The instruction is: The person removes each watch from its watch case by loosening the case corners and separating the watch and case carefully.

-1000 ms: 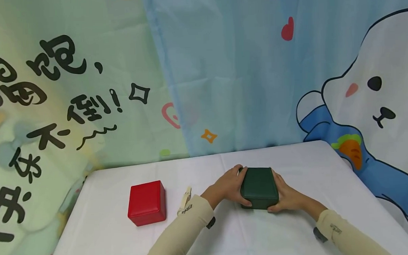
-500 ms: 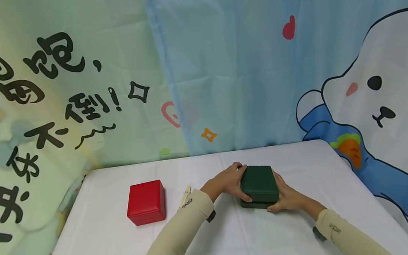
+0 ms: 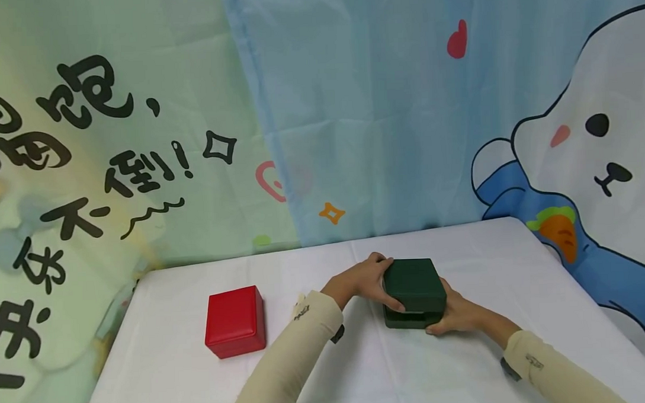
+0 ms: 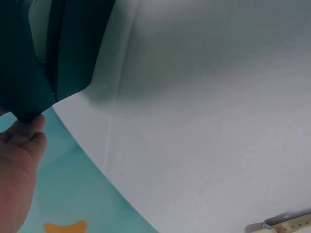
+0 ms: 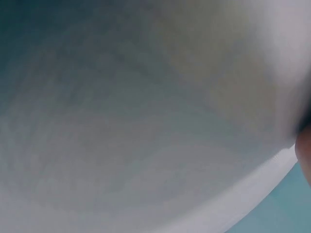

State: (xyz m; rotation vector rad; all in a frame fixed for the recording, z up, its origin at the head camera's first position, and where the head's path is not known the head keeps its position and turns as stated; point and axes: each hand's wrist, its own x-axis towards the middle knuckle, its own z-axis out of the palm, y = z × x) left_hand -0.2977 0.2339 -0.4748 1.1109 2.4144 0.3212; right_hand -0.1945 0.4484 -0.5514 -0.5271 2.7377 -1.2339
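A dark green hinged box (image 3: pixel 413 281) sits on the white table, its lid raised a little along the near side. My left hand (image 3: pixel 365 282) pinches the lid at its left side, thumb at the near left corner. From the right, my right hand (image 3: pixel 454 309) holds the lower part, thumb at the near right corner. Through the gap between lid and base, the left wrist view shows a pale interior in the green box (image 4: pixel 73 48), with fingers of my left hand (image 4: pixel 22 150) at the lid's edge. The right wrist view is mostly blurred tablecloth.
A red box (image 3: pixel 234 321), closed, stands on the white table (image 3: pixel 360 372) to the left. A beige strap with holes (image 4: pixel 294 224) lies near my left forearm, mostly hidden by the sleeve in the head view. A printed curtain (image 3: pixel 373 117) hangs behind the table.
My left hand has lifted the green box's lid, widening a gap at the near side. My right hand keeps its hold on the base; the red box stays put.
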